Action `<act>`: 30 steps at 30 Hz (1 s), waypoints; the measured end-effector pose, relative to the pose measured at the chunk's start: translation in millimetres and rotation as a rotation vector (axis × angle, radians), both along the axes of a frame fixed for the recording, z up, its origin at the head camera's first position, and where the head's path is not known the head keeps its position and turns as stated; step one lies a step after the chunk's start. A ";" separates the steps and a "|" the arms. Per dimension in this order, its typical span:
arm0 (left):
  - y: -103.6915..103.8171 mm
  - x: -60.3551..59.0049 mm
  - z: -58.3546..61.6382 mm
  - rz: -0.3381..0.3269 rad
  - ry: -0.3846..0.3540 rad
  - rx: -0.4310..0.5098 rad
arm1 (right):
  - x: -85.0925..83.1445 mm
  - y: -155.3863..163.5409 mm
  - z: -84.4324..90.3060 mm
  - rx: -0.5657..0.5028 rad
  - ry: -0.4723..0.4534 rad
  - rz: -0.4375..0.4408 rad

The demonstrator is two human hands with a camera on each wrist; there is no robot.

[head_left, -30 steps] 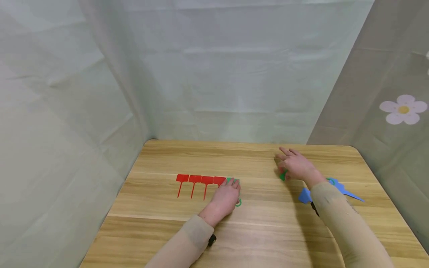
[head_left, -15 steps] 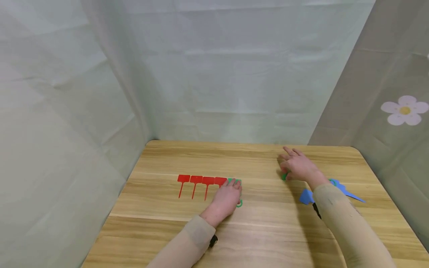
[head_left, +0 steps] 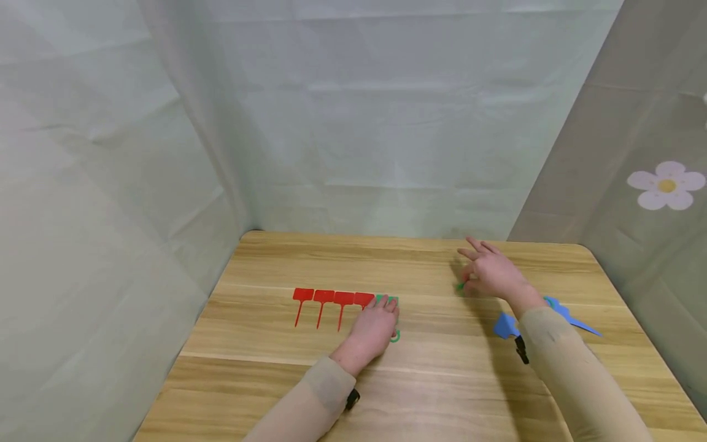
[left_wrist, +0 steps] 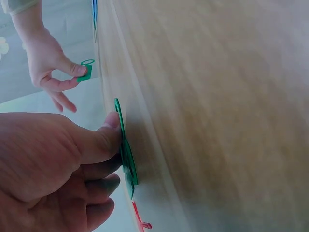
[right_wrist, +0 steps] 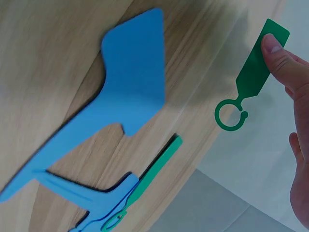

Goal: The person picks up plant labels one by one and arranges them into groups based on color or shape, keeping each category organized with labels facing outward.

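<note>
My left hand (head_left: 374,325) rests over a green plant tag (left_wrist: 127,157) with an open ring, its fingers across the tag's top. In the left wrist view the thumb and fingertips press along the tag, seen nearly edge-on close to the table. My right hand (head_left: 491,275) pinches another green plant tag (right_wrist: 260,65) between thumb and index finger, the other fingers spread. Its open ring hangs free in the right wrist view. Left of my left hand, several red T-shaped plant tags (head_left: 323,296) lie in a row, the last one partly hidden by that hand.
Below my right forearm lie blue T-shaped plant tags (right_wrist: 135,72), partly covered by the sleeve in the head view. A further green ring tag (right_wrist: 157,166) lies across one of them. Pale cloth (head_left: 386,123) hangs behind the wooden table (head_left: 431,380).
My right hand has shifted slightly and its pinched green tag has changed angle, with less of it showing in the head view. The left hand stays on its tag.
</note>
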State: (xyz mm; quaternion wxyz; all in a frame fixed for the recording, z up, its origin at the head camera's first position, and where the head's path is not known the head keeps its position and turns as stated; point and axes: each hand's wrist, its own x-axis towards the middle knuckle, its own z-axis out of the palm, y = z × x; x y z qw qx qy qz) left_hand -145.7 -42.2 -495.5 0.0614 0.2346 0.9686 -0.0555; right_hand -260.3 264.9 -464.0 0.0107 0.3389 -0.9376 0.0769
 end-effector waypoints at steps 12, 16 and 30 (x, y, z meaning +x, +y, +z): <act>0.3 -0.4 -0.2 -0.007 0.001 -0.013 | 16.2 -20.8 4.8 -0.346 -0.065 -0.232; 0.9 -0.8 0.3 -0.002 -0.005 -0.004 | 26.9 -30.2 7.2 -0.587 -0.196 -0.358; 5.2 -2.1 -0.4 -0.006 -0.009 -0.011 | 52.0 -64.7 -1.3 -1.025 -0.528 -0.500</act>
